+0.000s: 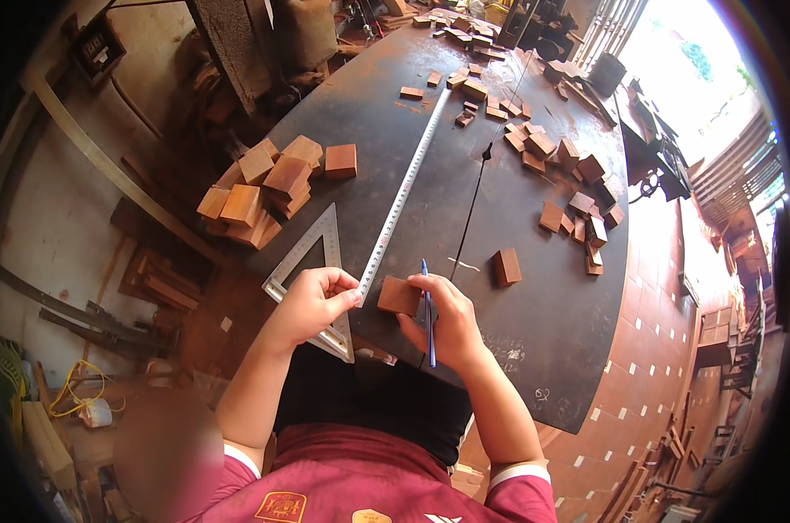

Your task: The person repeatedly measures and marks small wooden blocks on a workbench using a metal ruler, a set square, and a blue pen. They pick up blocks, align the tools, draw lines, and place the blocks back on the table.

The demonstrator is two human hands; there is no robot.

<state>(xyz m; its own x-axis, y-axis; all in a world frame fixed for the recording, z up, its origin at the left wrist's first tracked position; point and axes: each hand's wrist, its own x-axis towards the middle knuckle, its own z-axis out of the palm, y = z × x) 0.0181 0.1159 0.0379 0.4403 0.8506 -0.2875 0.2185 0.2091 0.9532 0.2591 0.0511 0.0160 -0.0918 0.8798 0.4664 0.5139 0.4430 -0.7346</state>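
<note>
The end of a long white tape measure blade [405, 193] is pinched in my left hand [309, 307], and the blade runs away from me across the dark tabletop. My right hand [453, 321] grips a blue pen [429, 315] between thumb and fingers. Those fingers also rest against a reddish-brown wooden block [396, 296] lying just right of the tape's near end. Partly under my left hand and wrist is a metal set square [332, 247], its lower corner reaching the table's near edge.
The dark table [534, 322] has chalk marks near its front right. A pile of wooden blocks [264, 187] stands on the left edge, and more blocks [579, 205] are scattered along the right. One block [505, 267] lies alone right of my hand. Tiled floor [621, 383] extends beyond.
</note>
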